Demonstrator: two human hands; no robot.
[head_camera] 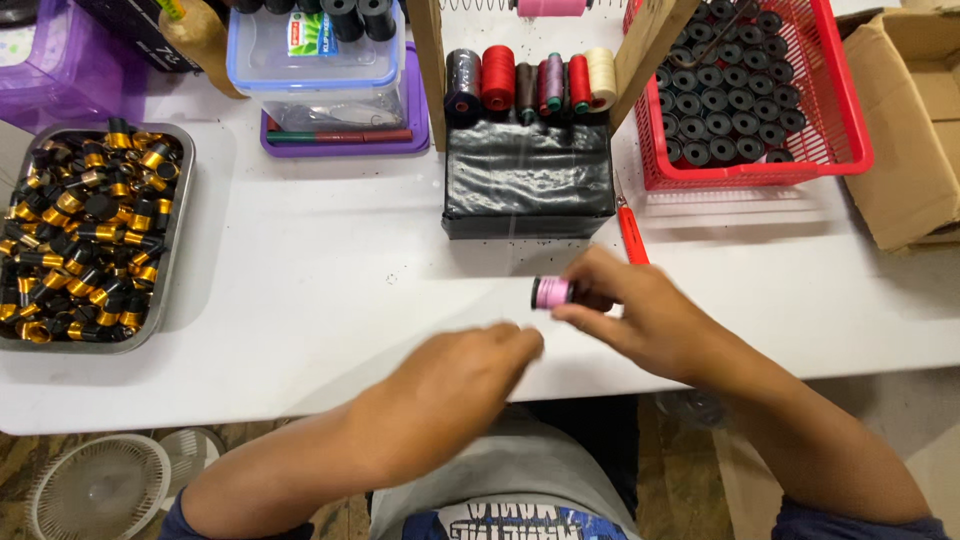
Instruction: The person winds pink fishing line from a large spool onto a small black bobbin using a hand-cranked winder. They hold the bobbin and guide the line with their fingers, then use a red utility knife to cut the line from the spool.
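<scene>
While I watched from the head view, my right hand (640,315) pinched a small pink spool (551,292) just above the white table (320,260), near the black box (528,180). My left hand (455,385) hovered loosely curled, gripping nothing. That fingertip pinch looked slight; the spool could slip and roll off the near edge. Far left sat a metal tray (178,250), far right a red basket (845,120).

cardboard box (915,130): brown, open, far right | label (312,35): green-white, on clear lidded tub (315,75), top centre-left
</scene>
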